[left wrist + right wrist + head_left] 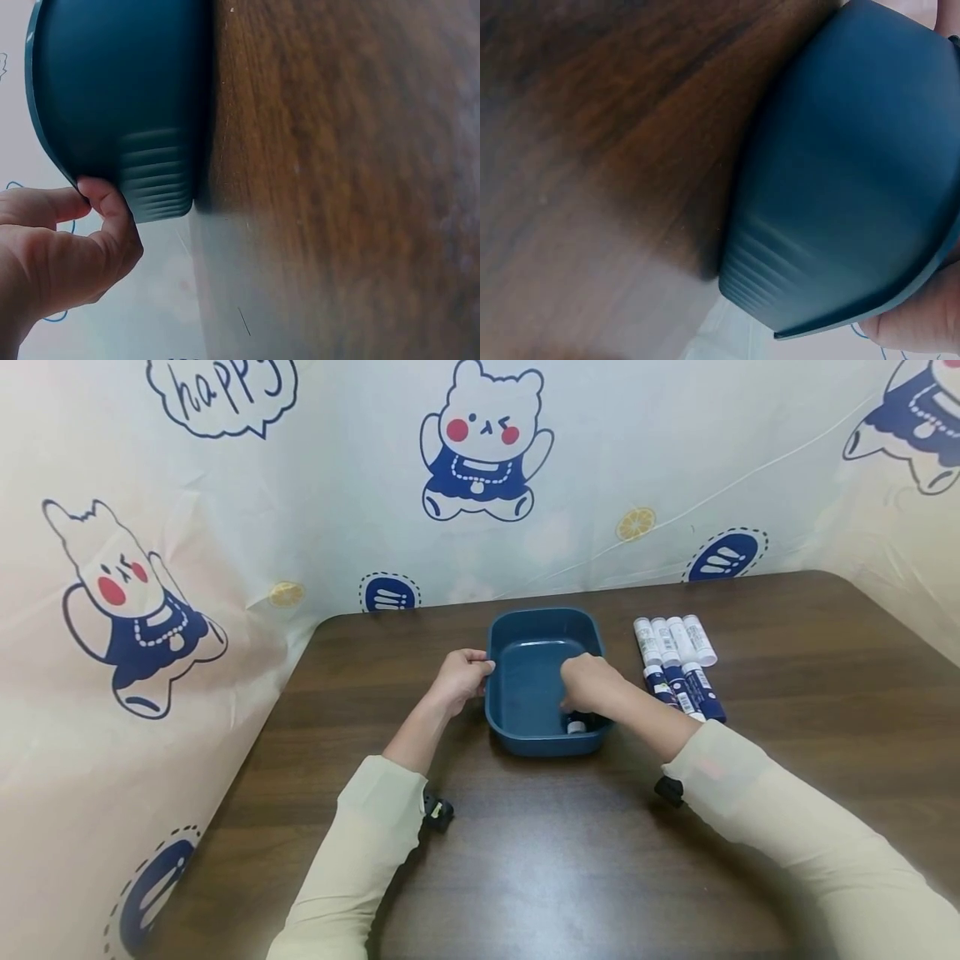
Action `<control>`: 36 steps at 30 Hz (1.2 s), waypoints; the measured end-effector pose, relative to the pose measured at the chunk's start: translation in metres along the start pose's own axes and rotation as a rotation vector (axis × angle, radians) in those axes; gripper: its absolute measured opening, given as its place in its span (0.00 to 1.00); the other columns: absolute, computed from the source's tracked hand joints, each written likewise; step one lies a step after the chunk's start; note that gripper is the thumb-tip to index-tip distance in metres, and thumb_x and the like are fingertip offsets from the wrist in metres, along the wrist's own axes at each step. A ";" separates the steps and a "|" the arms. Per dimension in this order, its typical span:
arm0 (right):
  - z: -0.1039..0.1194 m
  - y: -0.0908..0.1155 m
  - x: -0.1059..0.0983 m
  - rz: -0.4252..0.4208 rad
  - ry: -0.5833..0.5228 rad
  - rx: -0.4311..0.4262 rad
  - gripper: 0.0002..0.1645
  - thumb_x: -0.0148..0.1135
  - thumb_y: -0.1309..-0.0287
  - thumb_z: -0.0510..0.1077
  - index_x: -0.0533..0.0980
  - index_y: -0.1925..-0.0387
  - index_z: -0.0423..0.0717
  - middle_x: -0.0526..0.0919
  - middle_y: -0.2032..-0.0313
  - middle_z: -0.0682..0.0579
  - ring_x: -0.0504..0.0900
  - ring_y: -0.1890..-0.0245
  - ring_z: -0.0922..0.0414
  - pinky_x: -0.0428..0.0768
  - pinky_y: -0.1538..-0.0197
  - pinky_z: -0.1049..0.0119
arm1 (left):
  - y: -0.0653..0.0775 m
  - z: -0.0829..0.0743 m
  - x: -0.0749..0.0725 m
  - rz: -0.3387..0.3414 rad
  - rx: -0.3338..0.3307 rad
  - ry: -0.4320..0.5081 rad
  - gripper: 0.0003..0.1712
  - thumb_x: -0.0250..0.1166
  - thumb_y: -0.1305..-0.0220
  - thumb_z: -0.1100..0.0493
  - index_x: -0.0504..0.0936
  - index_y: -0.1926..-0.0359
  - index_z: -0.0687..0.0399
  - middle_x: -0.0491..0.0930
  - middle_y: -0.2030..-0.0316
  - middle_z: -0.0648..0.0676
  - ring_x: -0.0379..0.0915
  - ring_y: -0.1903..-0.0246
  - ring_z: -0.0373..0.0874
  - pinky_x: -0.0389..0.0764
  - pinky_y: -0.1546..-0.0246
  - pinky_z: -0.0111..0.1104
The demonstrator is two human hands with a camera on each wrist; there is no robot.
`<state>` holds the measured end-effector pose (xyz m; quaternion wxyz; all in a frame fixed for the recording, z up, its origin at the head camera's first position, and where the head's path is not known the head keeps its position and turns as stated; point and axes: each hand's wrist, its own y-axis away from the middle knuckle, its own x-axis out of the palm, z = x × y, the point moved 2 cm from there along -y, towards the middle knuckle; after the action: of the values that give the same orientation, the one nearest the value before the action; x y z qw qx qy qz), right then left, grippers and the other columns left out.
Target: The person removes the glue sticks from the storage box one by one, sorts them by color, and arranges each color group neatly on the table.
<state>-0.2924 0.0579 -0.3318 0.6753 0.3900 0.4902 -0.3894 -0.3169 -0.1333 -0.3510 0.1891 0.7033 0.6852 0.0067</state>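
A dark teal plastic bin (517, 685) sits on the table. My left hand (461, 679) pinches its left rim between thumb and fingers; the left wrist view shows the same hand (82, 244) at the rim. Over the bin's right wall reaches my right hand (592, 683), its curled fingers down at a small dark blue tube with a white end (576, 727) near the front right corner. The hand covers most of this tube, and its fingertips are partly hidden. In the right wrist view, the bin wall (840, 172) hides most of the right hand (922, 319).
Right of the bin, several white tubes (675, 641) lie side by side, with three dark blue tubes (681, 689) in front of them. My right forearm passes close to these. The brown wooden table (360, 677) meets a printed curtain (337, 510) behind.
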 end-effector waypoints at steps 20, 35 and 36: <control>-0.002 -0.013 0.006 0.055 -0.108 0.003 0.25 0.65 0.50 0.41 0.60 0.92 0.49 0.61 0.89 0.56 0.67 0.87 0.60 0.67 0.81 0.71 | 0.000 0.001 0.000 -0.001 0.014 0.001 0.20 0.54 0.33 0.63 0.68 0.42 0.66 0.74 0.52 0.64 0.71 0.65 0.49 0.77 0.59 0.36; -0.008 -0.011 0.003 0.164 -0.544 -0.037 0.20 0.68 0.52 0.43 0.74 0.58 0.37 0.82 0.67 0.48 0.81 0.70 0.56 0.78 0.62 0.63 | -0.001 0.002 -0.001 -0.012 0.006 -0.006 0.19 0.54 0.33 0.62 0.69 0.43 0.64 0.74 0.58 0.60 0.70 0.69 0.47 0.77 0.59 0.36; -0.008 -0.011 0.003 0.174 -0.586 -0.037 0.21 0.67 0.51 0.43 0.74 0.57 0.36 0.81 0.67 0.47 0.81 0.69 0.55 0.78 0.61 0.63 | -0.001 0.002 -0.001 -0.014 0.005 -0.007 0.19 0.54 0.33 0.62 0.70 0.43 0.64 0.74 0.58 0.60 0.70 0.69 0.47 0.77 0.58 0.36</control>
<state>-0.3044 0.0606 -0.3379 0.8257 0.2894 0.2461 -0.4171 -0.3170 -0.1350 -0.3530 0.1897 0.6989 0.6896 0.0013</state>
